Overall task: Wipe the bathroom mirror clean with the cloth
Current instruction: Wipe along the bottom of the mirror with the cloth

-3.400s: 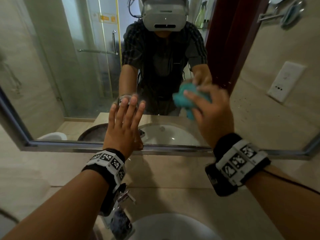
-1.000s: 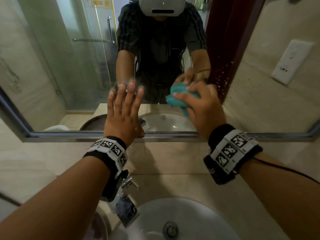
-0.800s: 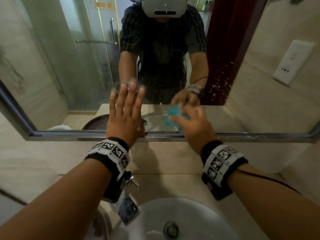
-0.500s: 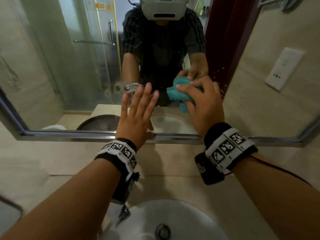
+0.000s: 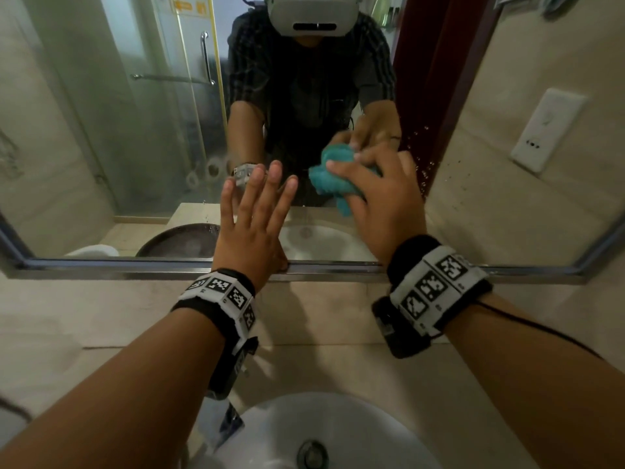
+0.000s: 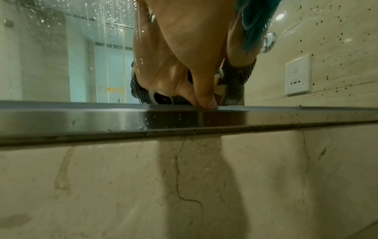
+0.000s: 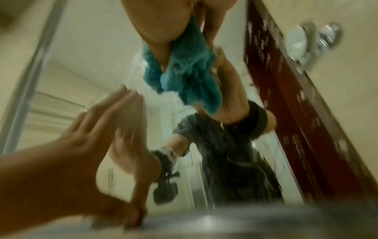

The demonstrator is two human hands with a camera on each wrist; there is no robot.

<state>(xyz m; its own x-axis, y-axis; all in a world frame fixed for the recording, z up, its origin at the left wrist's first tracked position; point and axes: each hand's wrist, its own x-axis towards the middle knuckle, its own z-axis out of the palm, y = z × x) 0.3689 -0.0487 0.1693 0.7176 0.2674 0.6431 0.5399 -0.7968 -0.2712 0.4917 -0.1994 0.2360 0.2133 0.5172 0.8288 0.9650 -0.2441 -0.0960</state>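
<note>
The bathroom mirror (image 5: 142, 137) fills the wall ahead, edged below by a steel frame (image 5: 118, 265). My right hand (image 5: 378, 198) grips a bunched teal cloth (image 5: 333, 179) and presses it on the glass right of centre; the cloth (image 7: 190, 76) shows blurred in the right wrist view. My left hand (image 5: 253, 211) lies flat on the glass, fingers straight and spread, its thumb (image 6: 204, 90) touching the frame (image 6: 184, 119). Water drops (image 5: 421, 160) speckle the glass to the right of the cloth, and round marks (image 5: 206, 170) sit left of my left hand.
A white basin (image 5: 324, 434) with its drain (image 5: 313, 455) lies below, with a tap partly hidden under my left wrist. Beige marble wall (image 5: 101, 309) runs under the mirror. The glass reflects a person in a headset, a shower door and a wall socket (image 5: 548, 130).
My right hand swept the cloth down toward the frame, then back up to right of centre. My left hand shifted a little to the right, still flat on the glass.
</note>
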